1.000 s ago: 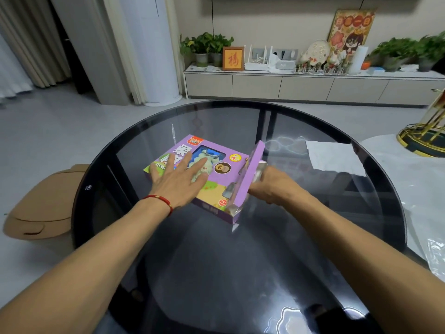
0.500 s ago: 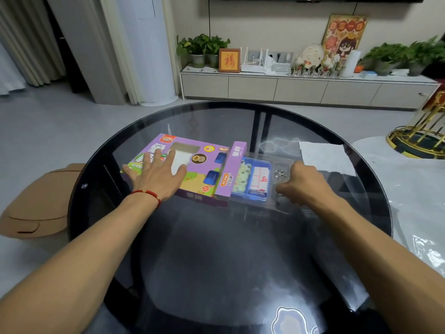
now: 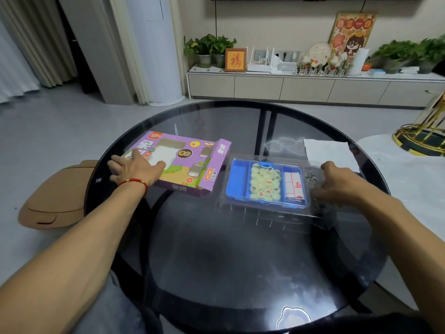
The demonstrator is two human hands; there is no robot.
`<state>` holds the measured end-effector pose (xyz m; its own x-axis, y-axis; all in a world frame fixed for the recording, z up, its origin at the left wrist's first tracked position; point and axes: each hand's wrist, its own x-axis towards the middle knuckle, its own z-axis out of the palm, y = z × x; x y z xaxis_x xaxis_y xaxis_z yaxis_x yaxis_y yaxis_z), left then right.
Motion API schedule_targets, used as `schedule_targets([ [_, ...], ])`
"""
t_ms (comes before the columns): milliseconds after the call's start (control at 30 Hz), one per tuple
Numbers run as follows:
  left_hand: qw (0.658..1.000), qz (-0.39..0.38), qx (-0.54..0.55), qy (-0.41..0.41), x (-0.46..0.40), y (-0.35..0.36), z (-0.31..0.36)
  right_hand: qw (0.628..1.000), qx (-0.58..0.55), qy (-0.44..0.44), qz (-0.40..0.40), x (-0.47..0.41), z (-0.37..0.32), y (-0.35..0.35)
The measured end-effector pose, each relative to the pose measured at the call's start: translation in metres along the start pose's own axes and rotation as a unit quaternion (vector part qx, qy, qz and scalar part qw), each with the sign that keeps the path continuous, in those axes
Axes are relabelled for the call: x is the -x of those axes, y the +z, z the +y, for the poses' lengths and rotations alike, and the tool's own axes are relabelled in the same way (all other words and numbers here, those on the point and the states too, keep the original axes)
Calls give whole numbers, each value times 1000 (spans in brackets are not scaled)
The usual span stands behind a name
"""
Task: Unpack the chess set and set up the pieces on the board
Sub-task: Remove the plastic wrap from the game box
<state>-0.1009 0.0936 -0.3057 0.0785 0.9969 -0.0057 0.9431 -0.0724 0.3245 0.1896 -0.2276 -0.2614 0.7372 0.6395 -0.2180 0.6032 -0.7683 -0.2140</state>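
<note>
Writing: "XCAI" is being shown on the open end flap of the flat purple cardboard box (image 3: 185, 162); large white Chinese characters on its lid are being partly covered.
Left hand (image 3: 134, 168): is being pressed flat, fingers spread, on the box lid.
Tray: the clear plastic tray (image 3: 277, 208) with a blue insert (image 3: 237, 182) is being rested on the round dark glass surface (image 3: 216, 261), just right of the box.
Pieces: pale round chess pieces (image 3: 265, 182) with red and dark characters are being kept in the middle compartment.
Right hand (image 3: 334, 182): is being closed on the tray's right edge.
</note>
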Motion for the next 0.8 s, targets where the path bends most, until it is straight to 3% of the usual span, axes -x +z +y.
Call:
schedule_targets([
  [133,999,21,-1,-35,-9,-7,-3,999,22,-36,-6,3,3,0],
  [267,999,-9,-18,-47,-31,-21,3,997,33,-62,28,8,2,0],
  [400,999,4,-26,-38,-53,-40,27,985,28,-164,46,13,-14,5],
  [533,998,4,30,-47,-67,-47,83,976,14,-214,31,10,-25,16],
  [633,997,-25,63,-42,-155,9,136,979,-34,-189,62,1,-23,13],
  [700,992,-56,110,-32,-148,30,180,978,-86,-174,73,-6,-20,10],
  [800,973,-134,184,27,-52,19,246,974,-131,-168,79,-12,-13,11],
])
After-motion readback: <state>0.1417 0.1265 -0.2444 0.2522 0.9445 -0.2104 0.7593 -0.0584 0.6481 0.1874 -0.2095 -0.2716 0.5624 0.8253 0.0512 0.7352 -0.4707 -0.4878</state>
